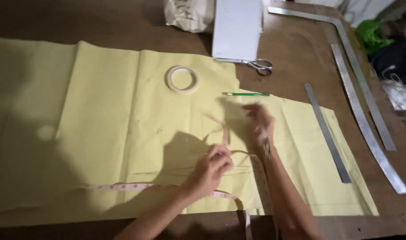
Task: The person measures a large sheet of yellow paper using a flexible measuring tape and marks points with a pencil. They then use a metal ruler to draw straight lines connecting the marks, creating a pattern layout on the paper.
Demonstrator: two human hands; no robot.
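Observation:
A large sheet of pale yellow paper (101, 124) covers a brown table (296, 49). My left hand (209, 171) pinches a pink measuring tape (123, 187) that trails left along the paper's near edge and loops up in front of me. My right hand (260, 126) is blurred, raised over the paper, and grips another part of the tape, which runs down along my forearm. A roll of masking tape (182, 79) and a green pencil (246, 94) lie on the paper beyond my hands.
Scissors (259, 66) rest beside a white spiral notepad (237, 29) at the back. A straight metal ruler (328, 132) lies on the paper's right edge; curved and L-shaped metal rulers (365, 120) lie further right. A crumpled bag (187, 15) sits at the back.

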